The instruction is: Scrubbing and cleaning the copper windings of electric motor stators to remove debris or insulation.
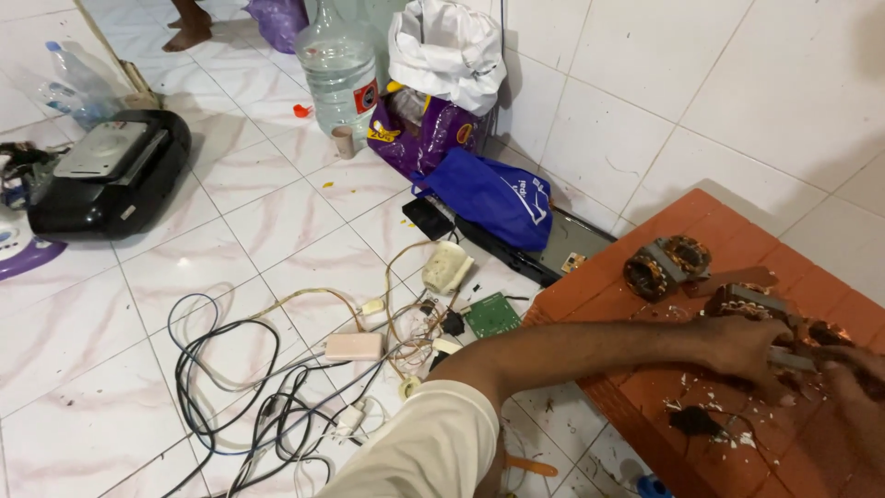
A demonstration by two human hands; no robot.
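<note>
My left hand (pixel 742 346) reaches across an orange-red board (pixel 701 217) and is closed around a grey metal piece (pixel 793 358). My right hand (pixel 855 371) is at the frame's right edge, fingers curled on the other end of that piece; what it holds is partly hidden. Just above the hands lies a motor stator with copper windings (pixel 751 302), touching my left hand's knuckles. A second copper-wound stator (pixel 666 266) lies farther back on the board. White chips and a black scrap (pixel 693 421) are scattered on the board in front of the hands.
Tangled black and white cables (pixel 240 387), a white adapter (pixel 353 346) and a green circuit board (pixel 491 314) lie on the tiled floor. Behind them are a blue bag (pixel 498 195), a big water bottle (pixel 339 69), a black player (pixel 111 175) and another person's foot (pixel 189 32).
</note>
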